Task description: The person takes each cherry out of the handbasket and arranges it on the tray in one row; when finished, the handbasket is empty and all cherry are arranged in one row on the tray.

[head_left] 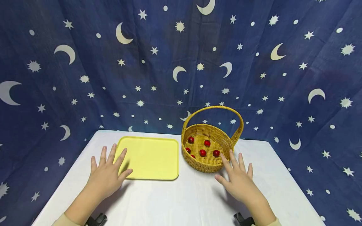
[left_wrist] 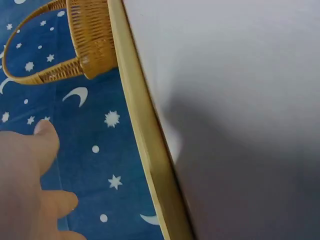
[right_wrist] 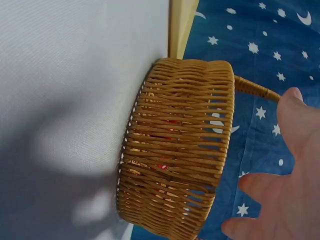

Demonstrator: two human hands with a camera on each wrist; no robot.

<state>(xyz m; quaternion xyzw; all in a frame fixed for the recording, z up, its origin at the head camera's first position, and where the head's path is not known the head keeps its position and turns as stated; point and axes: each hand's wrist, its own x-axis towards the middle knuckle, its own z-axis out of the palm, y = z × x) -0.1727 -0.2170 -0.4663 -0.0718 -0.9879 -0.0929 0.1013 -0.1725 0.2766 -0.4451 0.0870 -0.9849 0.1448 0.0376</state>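
Note:
My left hand point(head_left: 106, 175), fingers spread and holding nothing, hovers over the near left corner of a yellow rectangular tray point(head_left: 150, 158). The tray's inside is bare. My right hand point(head_left: 238, 179) is also spread and holds nothing, its fingertips overlapping the near right rim of a woven wicker basket point(head_left: 207, 168) in the head view. Several dark red cherries point(head_left: 207, 143) lie scattered on the basket floor. A tall arched handle point(head_left: 213, 107) rises over the basket. From the right wrist view, bits of red show through the basket's woven side point(right_wrist: 175, 145).
Tray and basket stand side by side on a white-covered table point(head_left: 169, 201). A dark blue curtain point(head_left: 158, 62) with moons and stars hangs behind the table and around both sides. Black wrist straps point(head_left: 97, 219) show at the bottom edge.

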